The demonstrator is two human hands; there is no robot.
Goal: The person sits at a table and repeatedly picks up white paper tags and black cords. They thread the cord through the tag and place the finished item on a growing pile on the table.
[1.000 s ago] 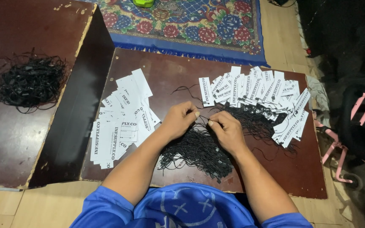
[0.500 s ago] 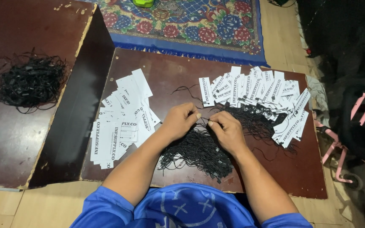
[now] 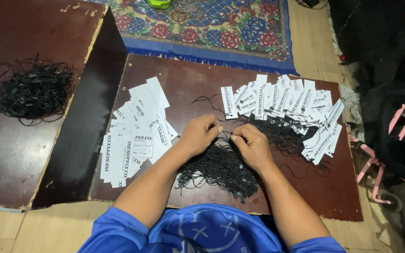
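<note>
My left hand (image 3: 199, 135) and my right hand (image 3: 251, 143) meet fingertip to fingertip over a heap of black strings (image 3: 221, 166) on a low brown board (image 3: 183, 79). Both pinch a thin black string between them. To the left lies a loose pile of white paper tags (image 3: 134, 129) with no strings. To the right, a fanned row of white tags with black strings attached (image 3: 287, 105) curves round toward the board's right edge.
A second heap of black strings (image 3: 33, 89) lies on a higher brown table (image 3: 10, 154) at the left. A patterned rug (image 3: 212, 28) lies beyond the board. A pink frame (image 3: 390, 154) stands at the right, by dark fabric.
</note>
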